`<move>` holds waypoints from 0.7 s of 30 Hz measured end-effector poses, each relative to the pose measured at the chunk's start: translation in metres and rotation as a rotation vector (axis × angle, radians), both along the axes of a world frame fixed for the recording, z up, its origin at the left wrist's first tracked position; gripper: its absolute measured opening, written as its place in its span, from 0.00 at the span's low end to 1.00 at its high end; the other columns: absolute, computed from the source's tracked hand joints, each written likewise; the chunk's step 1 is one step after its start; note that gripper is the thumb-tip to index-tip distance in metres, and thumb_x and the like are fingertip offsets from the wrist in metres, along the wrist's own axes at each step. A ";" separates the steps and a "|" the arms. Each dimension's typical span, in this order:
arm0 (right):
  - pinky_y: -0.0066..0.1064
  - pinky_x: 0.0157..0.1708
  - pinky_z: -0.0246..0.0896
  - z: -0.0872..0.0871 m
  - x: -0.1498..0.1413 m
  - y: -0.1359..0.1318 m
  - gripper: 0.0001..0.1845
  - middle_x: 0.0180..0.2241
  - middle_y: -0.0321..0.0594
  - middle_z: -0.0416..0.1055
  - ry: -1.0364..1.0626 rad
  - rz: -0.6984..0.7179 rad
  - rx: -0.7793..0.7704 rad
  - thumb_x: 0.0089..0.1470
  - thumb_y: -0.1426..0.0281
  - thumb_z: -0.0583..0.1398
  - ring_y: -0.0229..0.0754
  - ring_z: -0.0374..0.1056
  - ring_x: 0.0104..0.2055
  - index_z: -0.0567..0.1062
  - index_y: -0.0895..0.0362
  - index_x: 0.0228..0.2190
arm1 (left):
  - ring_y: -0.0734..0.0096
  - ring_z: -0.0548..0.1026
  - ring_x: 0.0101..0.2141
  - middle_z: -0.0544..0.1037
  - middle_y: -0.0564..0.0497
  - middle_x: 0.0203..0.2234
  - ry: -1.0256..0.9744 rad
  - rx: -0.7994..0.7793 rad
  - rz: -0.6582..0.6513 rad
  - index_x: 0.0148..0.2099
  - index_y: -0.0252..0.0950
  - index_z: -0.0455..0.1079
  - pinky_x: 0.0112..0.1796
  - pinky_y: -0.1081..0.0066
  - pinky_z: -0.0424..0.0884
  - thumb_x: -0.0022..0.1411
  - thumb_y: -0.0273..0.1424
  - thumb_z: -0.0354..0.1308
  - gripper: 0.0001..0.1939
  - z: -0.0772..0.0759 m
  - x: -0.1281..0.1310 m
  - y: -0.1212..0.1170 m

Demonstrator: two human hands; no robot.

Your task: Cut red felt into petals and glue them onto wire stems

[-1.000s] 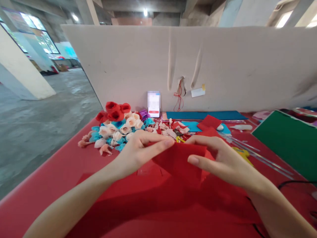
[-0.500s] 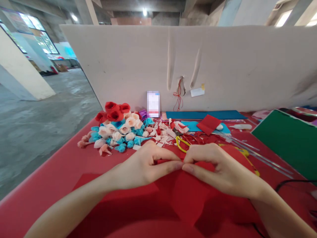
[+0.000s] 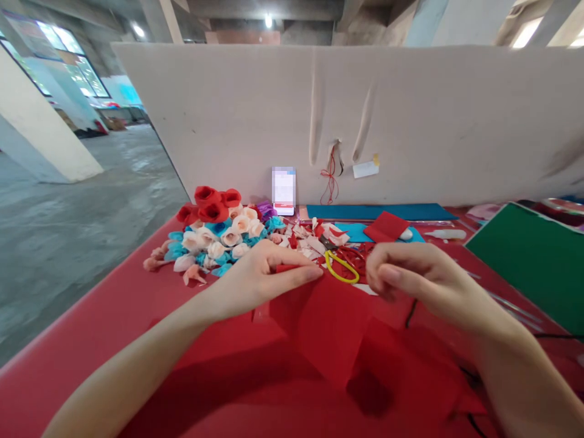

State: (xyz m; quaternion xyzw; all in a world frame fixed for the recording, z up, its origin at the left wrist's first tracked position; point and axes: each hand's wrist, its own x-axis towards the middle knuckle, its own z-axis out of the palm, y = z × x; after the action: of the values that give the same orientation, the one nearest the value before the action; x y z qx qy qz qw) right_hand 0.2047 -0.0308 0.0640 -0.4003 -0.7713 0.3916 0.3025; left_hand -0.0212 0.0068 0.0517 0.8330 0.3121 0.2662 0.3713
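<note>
My left hand [image 3: 260, 274] pinches the top corner of a red felt piece [image 3: 328, 328], which hangs down over the red table [image 3: 104, 322]. My right hand [image 3: 410, 277] is apart from the felt, a little to its right, with fingers curled in and nothing seen between them. Yellow-handled scissors [image 3: 340, 267] lie on the table just beyond and between the two hands. More red felt sheets [image 3: 410, 377] lie flat under my right forearm.
A heap of red, white, pink and blue felt roses [image 3: 214, 234] lies at the back left, with paper scraps [image 3: 314, 237] beside it. A phone [image 3: 283, 190] leans on the grey board [image 3: 319, 115]. Blue felt [image 3: 374, 212], a green sheet [image 3: 533, 255] and a glue bottle [image 3: 444, 233] lie on the right.
My right hand has let go of the red felt and drawn away to the right. The left hand keeps its pinch and the felt now hangs from it alone.
</note>
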 end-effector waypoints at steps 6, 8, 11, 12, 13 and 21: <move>0.24 0.23 0.56 -0.009 -0.020 -0.004 0.15 0.26 0.35 0.70 -0.167 -0.082 0.036 0.57 0.60 0.51 0.34 0.64 0.25 0.72 0.55 0.32 | 0.80 0.48 0.17 0.50 0.57 0.14 0.040 0.062 -0.032 0.19 0.34 0.64 0.17 0.76 0.47 0.61 0.37 0.48 0.20 -0.002 0.007 -0.003; 0.23 0.18 0.54 -0.011 -0.020 -0.004 0.16 0.19 0.33 0.68 -0.140 -0.078 -0.049 0.56 0.60 0.51 0.32 0.62 0.18 0.72 0.56 0.29 | 0.80 0.49 0.17 0.51 0.57 0.14 0.040 0.080 -0.031 0.19 0.33 0.64 0.17 0.76 0.47 0.61 0.36 0.48 0.20 -0.002 0.007 -0.003; 0.22 0.12 0.48 -0.013 -0.016 -0.002 0.17 0.09 0.28 0.60 -0.083 -0.108 -0.118 0.54 0.58 0.54 0.29 0.53 0.10 0.69 0.57 0.22 | 0.80 0.50 0.17 0.52 0.57 0.14 0.045 0.081 -0.017 0.19 0.34 0.63 0.16 0.77 0.47 0.61 0.37 0.48 0.20 -0.001 0.005 -0.003; 0.22 0.12 0.45 -0.014 -0.014 -0.002 0.19 0.07 0.27 0.57 -0.089 -0.140 -0.087 0.53 0.58 0.55 0.28 0.50 0.09 0.66 0.57 0.18 | 0.80 0.51 0.17 0.53 0.57 0.14 0.048 0.082 -0.012 0.19 0.34 0.63 0.16 0.77 0.48 0.61 0.37 0.48 0.20 -0.001 0.005 -0.003; 0.23 0.12 0.42 -0.014 -0.013 -0.001 0.21 0.07 0.27 0.54 -0.108 -0.173 -0.040 0.52 0.58 0.56 0.27 0.47 0.10 0.62 0.57 0.15 | 0.80 0.52 0.17 0.54 0.56 0.14 0.052 0.084 -0.006 0.20 0.34 0.63 0.16 0.77 0.49 0.61 0.37 0.48 0.20 -0.001 0.004 -0.002; 0.25 0.17 0.46 -0.008 -0.016 -0.002 0.23 0.14 0.31 0.57 -0.126 -0.289 0.258 0.52 0.56 0.54 0.30 0.52 0.18 0.62 0.58 0.15 | 0.80 0.52 0.17 0.56 0.56 0.14 0.016 0.117 0.037 0.22 0.34 0.68 0.16 0.77 0.49 0.60 0.36 0.49 0.18 -0.001 0.006 -0.001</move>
State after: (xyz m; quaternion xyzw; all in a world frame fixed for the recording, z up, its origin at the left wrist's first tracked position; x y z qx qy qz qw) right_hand 0.1887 -0.0328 0.0558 -0.4885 -0.7669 0.2162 0.3556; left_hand -0.0152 0.0054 0.0509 0.8494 0.3141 0.2843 0.3145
